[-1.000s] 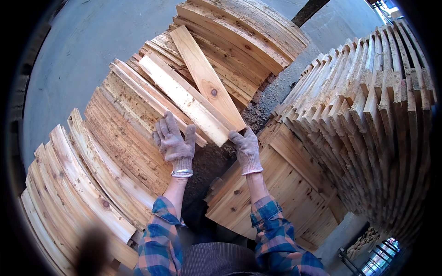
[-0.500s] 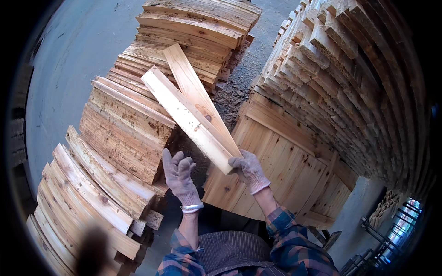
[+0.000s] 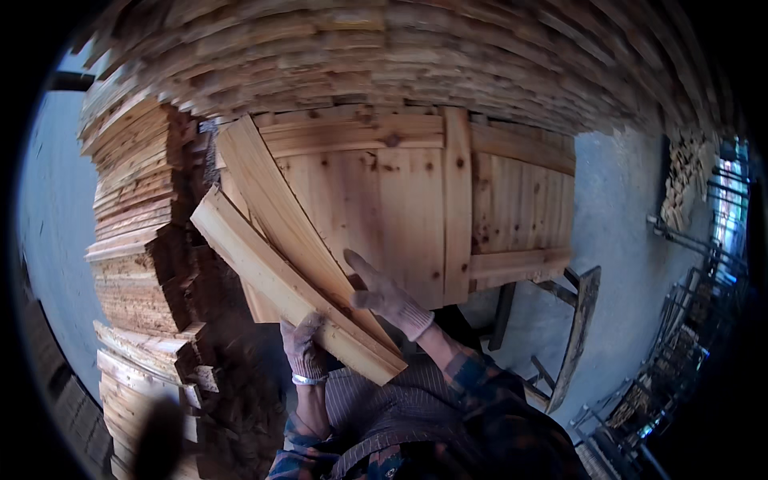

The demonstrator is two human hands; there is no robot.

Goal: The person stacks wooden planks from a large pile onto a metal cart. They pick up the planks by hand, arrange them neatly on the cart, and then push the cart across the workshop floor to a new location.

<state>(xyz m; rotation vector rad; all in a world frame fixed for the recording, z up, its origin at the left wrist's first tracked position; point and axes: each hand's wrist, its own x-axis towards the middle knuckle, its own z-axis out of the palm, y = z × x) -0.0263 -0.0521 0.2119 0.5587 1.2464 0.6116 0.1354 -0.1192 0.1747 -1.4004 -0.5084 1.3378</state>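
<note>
Two wooden boards lie slantwise in front of me, fanned apart at their far-left ends and overlapping near my apron. The nearer board (image 3: 292, 290) is pale with a thick edge, and my left hand (image 3: 304, 344), in a work glove, is closed on it from below. Behind it is the farther board (image 3: 276, 196), flatter and smooth-faced. My right hand (image 3: 396, 304), also gloved, is beside that board's right edge with its fingers apart; whether it touches the wood is hard to tell. Beneath the boards is a wooden panel (image 3: 396, 216) of joined planks with cross battens.
A tall stack of boards (image 3: 376, 60) rises along the far side of the panel. More stacked boards (image 3: 132, 272) stand to the left. At the right, a wooden trestle leg (image 3: 580, 336) stands under the panel, with metal racks (image 3: 672, 352) farther off.
My view has swung right, and the boards are now over the panel instead of the left stacks. My left hand has taken hold of the nearer board; my right hand has let go.
</note>
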